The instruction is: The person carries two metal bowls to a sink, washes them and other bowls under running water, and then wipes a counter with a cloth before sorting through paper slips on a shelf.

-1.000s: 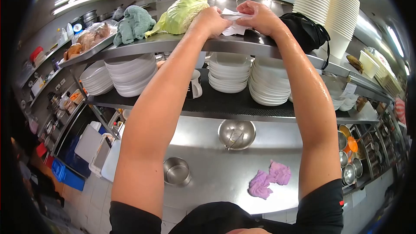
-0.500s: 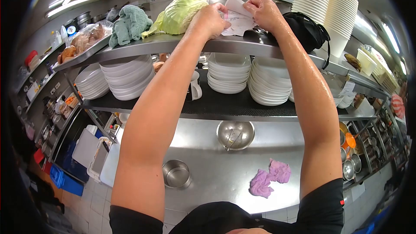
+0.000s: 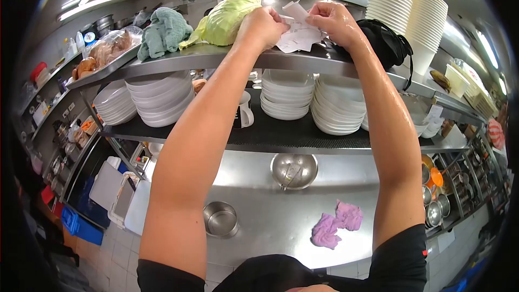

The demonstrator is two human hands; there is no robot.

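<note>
Both my arms reach up to the top steel shelf. A bunch of white paper slips (image 3: 300, 37) with faint print spreads between my hands, on a hook-like wire. My left hand (image 3: 264, 28) pinches the slips at their left side, beside a pale green cabbage (image 3: 227, 19). Fingers and thumb of my right hand (image 3: 337, 24) are closed on the slips' upper right edge. Just right of that hand lies a black drawstring bag (image 3: 383, 43). My wrists partly cover the shelf edge.
White bowls (image 3: 286, 94) stand in stacks on the lower shelf with a white mug (image 3: 246, 112). On the steel counter are a metal bowl (image 3: 293, 170), a metal pot (image 3: 220, 219) and a purple cloth (image 3: 336, 224). Tall cup stacks (image 3: 424, 21) rise at right.
The paper slips have shifted and now hang slightly lower over the shelf edge. My right hand has moved a little right and down, still pinching.
</note>
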